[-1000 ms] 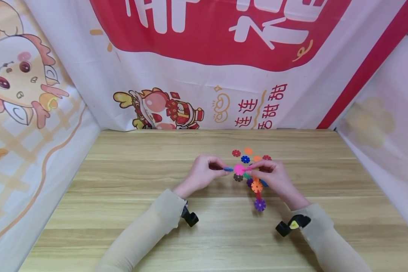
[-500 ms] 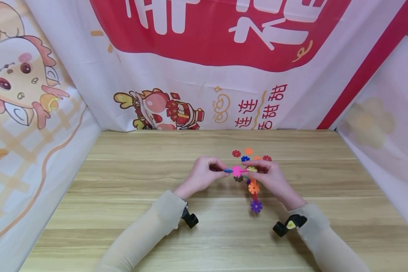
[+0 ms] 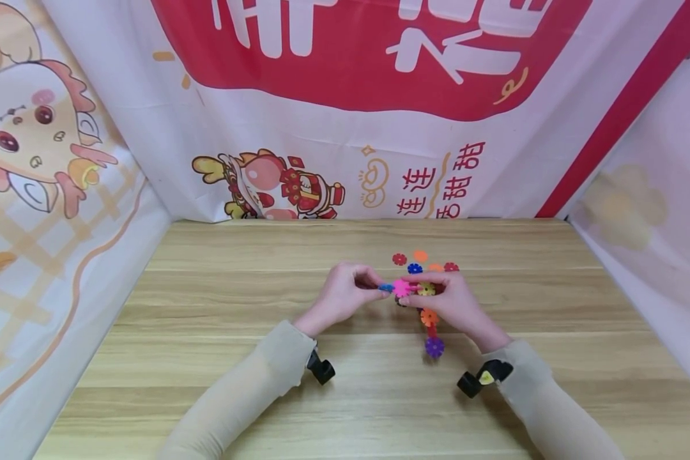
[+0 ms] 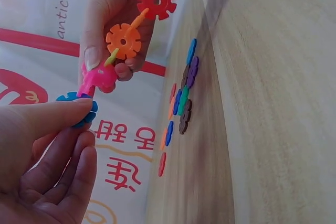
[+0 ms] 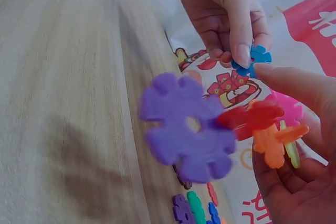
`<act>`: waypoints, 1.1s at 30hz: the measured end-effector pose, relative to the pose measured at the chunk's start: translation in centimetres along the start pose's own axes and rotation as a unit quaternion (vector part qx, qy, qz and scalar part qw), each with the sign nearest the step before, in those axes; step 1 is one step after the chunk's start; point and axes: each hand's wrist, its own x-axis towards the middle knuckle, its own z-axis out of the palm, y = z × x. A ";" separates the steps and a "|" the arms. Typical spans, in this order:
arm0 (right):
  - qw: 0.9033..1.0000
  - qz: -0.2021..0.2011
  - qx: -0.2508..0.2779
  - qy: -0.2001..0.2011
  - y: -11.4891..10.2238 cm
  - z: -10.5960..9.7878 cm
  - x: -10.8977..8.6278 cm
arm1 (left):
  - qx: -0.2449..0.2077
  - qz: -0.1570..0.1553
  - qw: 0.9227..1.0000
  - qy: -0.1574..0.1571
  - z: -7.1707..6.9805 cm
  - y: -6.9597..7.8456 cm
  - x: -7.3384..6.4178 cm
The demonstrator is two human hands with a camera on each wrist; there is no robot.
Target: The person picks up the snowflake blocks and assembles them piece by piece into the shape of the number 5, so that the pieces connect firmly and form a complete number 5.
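A chain of slotted snowflake discs hangs in the air between the hands. My left hand (image 3: 345, 291) pinches the blue disc (image 5: 260, 56) at its end between thumb and fingers. My right hand (image 3: 457, 300) grips the pink discs (image 4: 102, 77) beside it, thumb on top in the left wrist view. Beyond the right fingers the chain runs on through a yellow disc (image 3: 426, 289), orange discs (image 4: 131, 51) and a red disc (image 4: 149, 3). A purple disc (image 5: 173, 135) forms the low end, nearest the right wrist camera. The fingers partly cover the blue and pink discs.
Several loose discs lie flat on the wooden table (image 3: 236, 287) behind and under the hands, among them a red disc (image 3: 399, 259), a blue disc (image 3: 415, 268), a green disc (image 4: 184, 102) and a dark brown disc (image 4: 185, 119). Printed cloth (image 3: 322, 102) walls the back and sides.
My right hand has shifted left, its fingers now around the pink disc near the left hand, so the yellow disc shows. The chain's hanging end swung slightly left. My left hand keeps its pinch.
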 end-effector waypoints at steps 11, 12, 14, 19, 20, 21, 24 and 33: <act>0.997 -0.049 -0.051 -0.022 -0.4 -0.3 0.0 | 0.011 0.014 1.000 -0.015 -0.2 0.4 0.0; 0.997 -0.054 -0.054 -0.025 -0.4 -0.4 0.0 | 0.011 0.016 1.000 -0.018 -0.2 0.5 0.0; 0.996 -0.061 -0.058 -0.027 -0.4 -0.4 -0.1 | 0.011 0.018 1.000 -0.022 -0.2 0.5 0.0; 0.995 -0.074 -0.066 -0.021 -0.4 -0.4 -0.1 | 0.011 0.027 0.999 -0.023 -0.2 0.6 0.0; 0.995 -0.075 -0.067 -0.019 -0.4 -0.4 -0.2 | 0.012 0.030 0.999 -0.023 -0.2 0.6 0.0; 0.995 -0.075 -0.070 -0.017 -0.5 -0.4 -0.2 | 0.012 0.032 0.999 -0.022 -0.2 0.6 0.0; 0.995 -0.069 -0.072 -0.016 -0.6 -0.4 -0.3 | 0.014 0.036 0.999 -0.020 -0.3 0.7 0.0; 0.994 -0.059 -0.084 -0.024 -0.8 -0.5 -0.3 | 0.008 0.039 0.999 -0.027 -0.3 0.9 -0.1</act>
